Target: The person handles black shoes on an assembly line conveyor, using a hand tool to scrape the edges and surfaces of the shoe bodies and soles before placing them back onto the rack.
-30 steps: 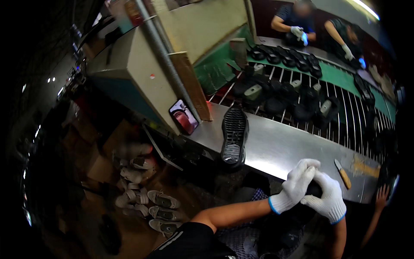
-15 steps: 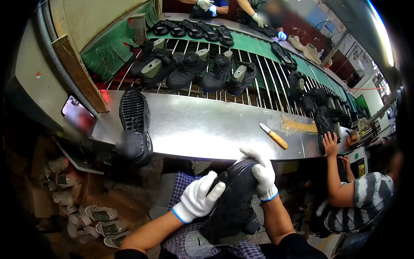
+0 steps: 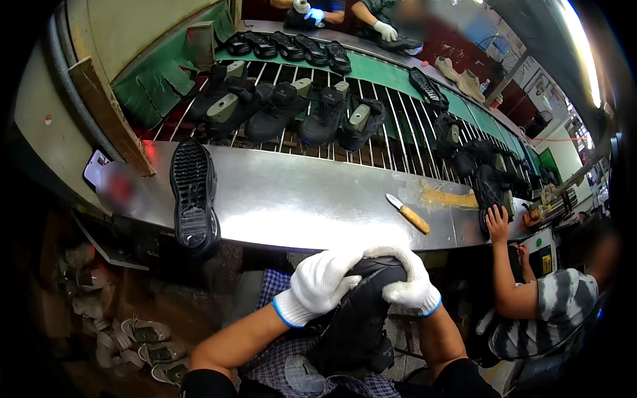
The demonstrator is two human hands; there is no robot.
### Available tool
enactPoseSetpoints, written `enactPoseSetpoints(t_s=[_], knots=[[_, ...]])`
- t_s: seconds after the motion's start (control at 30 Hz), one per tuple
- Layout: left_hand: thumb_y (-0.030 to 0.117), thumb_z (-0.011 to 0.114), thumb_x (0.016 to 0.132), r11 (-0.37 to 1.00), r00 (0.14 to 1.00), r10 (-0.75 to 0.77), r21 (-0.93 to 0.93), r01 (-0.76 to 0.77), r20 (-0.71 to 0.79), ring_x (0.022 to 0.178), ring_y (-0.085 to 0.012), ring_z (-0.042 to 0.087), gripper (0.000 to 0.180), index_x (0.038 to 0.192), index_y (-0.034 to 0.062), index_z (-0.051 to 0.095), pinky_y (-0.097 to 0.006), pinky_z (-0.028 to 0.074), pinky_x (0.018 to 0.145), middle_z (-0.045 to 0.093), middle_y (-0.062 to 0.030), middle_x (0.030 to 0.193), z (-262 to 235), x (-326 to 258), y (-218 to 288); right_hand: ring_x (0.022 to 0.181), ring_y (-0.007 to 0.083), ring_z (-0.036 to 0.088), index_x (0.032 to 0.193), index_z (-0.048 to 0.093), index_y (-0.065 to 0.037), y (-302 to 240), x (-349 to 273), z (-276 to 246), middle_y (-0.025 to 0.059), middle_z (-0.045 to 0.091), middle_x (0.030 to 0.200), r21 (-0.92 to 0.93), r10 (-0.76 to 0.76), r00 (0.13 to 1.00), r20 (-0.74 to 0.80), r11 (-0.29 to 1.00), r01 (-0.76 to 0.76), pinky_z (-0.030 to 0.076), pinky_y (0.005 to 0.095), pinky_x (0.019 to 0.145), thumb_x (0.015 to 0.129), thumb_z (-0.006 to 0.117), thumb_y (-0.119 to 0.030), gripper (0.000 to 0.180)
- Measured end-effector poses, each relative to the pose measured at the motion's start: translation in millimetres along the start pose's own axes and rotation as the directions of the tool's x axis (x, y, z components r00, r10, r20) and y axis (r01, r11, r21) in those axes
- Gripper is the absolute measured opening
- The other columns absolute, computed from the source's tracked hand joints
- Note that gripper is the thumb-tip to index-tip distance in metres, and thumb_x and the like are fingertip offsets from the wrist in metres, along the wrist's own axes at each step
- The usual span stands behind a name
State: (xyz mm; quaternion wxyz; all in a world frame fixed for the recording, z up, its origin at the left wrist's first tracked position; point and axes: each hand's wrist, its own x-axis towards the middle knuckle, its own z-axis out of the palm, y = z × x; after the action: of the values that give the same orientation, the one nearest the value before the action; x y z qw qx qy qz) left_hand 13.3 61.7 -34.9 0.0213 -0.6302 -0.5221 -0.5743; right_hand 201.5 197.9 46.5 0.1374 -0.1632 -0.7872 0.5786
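Note:
A black shoe upper [image 3: 355, 325] stands in my lap at the near edge of the metal table [image 3: 292, 199]. My left hand [image 3: 323, 284], in a white knit glove with a blue cuff, is closed over the left side of its upper end. From the other side my gloved right hand [image 3: 410, 282] wraps round the same end, thumb on the near face and fingers over the top. On the table's left lies a black shoe sole [image 3: 194, 189], tread side up. A knife with a wooden handle [image 3: 414, 219] rests to the right.
Beyond the table, black shoes [image 3: 275, 113] sit on a metal roller conveyor [image 3: 398, 129]. Black soles [image 3: 286, 46] line its far side. A co-worker's hand [image 3: 497, 222] touches a shoe at right; gloved people work opposite. Pale shoes [image 3: 146, 330] lie at lower left.
My left hand has moved up and right to the shoe's top end, next to my right hand. The head view has shifted slightly, so the table and conveyor appear further left.

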Motion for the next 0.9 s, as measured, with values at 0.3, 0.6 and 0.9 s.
enactPoseSetpoints(t_s=[0.3, 0.6, 0.9], knots=[[0.024, 0.061, 0.110, 0.665, 0.679, -0.561, -0.230, 0.710, 0.473, 0.106, -0.0278, 0.075, 0.033, 0.123, -0.0035, 0.071, -0.040, 0.057, 0.092, 0.076, -0.0209, 0.106, 0, 32, 2, 0.130, 0.0302, 0.062, 0.143, 0.058, 0.001, -7, 22, -27, 0.0187, 0.064, 0.137, -0.330, 0.212, 0.963, 0.169, 0.932, -0.147, 0.049, 0.0439, 0.113, 0.076, 0.097, -0.043, 0.089], [0.012, 0.071, 0.098, 0.998, 1.000, -0.006, -0.064, 0.007, 0.012, 0.106, -0.0372, 0.078, 0.030, 0.123, -0.0046, 0.070, -0.040, 0.066, 0.088, 0.077, -0.0230, 0.114, -7, -3, 19, 0.120, 0.0320, 0.070, 0.141, 0.060, -0.001, -12, 37, -50, 0.0194, 0.070, 0.131, -0.454, 0.265, 0.859, 0.437, 0.890, -0.044, 0.053, 0.0418, 0.107, 0.087, 0.086, -0.040, 0.071], [0.009, 0.088, 0.074, 0.978, 0.846, -0.148, -0.050, 0.201, 0.513, 0.123, -0.0404, 0.070, 0.092, 0.153, -0.0060, 0.044, -0.041, 0.063, 0.100, 0.058, -0.0331, 0.148, -59, -53, 14, 0.119, 0.0322, 0.073, 0.138, 0.065, -0.001, -17, 36, -32, 0.0179, 0.073, 0.131, -0.412, 0.148, 0.895, 0.421, 0.910, 0.044, 0.057, 0.0422, 0.104, 0.077, 0.096, -0.045, 0.081]])
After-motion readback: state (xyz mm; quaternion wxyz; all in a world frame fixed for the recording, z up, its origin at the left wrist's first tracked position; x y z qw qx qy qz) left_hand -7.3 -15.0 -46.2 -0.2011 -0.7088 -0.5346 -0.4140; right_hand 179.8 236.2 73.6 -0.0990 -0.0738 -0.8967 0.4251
